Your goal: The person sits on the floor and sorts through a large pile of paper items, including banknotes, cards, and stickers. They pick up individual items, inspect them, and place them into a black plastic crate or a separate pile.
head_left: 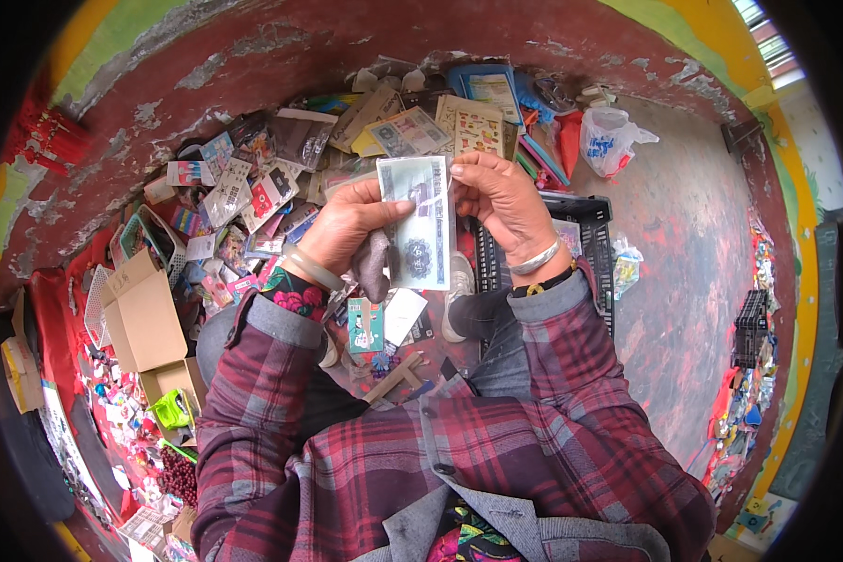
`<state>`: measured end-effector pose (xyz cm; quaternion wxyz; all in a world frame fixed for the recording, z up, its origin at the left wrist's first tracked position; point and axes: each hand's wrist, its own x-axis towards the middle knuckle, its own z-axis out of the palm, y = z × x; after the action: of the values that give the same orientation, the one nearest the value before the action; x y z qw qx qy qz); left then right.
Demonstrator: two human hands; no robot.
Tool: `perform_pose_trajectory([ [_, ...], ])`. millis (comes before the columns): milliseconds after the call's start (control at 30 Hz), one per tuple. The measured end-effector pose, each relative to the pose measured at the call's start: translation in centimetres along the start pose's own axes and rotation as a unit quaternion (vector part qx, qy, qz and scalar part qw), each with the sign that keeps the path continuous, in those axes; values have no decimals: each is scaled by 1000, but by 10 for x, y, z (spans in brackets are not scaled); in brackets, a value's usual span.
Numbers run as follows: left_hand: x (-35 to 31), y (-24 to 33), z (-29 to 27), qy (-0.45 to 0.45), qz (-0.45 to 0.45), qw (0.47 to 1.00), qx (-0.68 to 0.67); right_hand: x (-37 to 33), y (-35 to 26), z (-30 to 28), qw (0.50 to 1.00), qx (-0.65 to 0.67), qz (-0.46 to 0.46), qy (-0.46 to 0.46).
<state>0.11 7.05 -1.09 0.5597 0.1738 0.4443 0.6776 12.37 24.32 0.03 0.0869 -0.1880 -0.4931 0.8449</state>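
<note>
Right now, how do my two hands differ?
Your left hand lays its thumb across the paper; your right hand is at its upper right edge. The left bangle looks duller; the right bangle looks shinier. Both wrists emerge from plaid sleeves.

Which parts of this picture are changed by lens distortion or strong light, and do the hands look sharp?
Head view: the red wall bows into an arc and the corners go black; head view: the slatted window at upper right is very bright; head view: the left hand, right hand and printed packet look fairly sharp.
</note>
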Motion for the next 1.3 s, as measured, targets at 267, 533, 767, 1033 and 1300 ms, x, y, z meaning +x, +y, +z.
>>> perform_pose_trajectory([
  [267,-3,0,-1,-46,-27,996,-78,-3,-3,5,997,34,-12,-70],
  [533,-3,-4,-1,-102,-63,977,-175,-3,4,12,991,54,-61,-105],
  [767,-2,-8,6,-71,-113,988,-82,-6,3,18,995,-43,-76,-55],
  [1033,0,-11,19,85,151,941,291,-2,24,30,920,-324,-212,65],
  [1300,7,-20,8,9,152,972,179,-5,14,35,804,-514,-292,67],
])
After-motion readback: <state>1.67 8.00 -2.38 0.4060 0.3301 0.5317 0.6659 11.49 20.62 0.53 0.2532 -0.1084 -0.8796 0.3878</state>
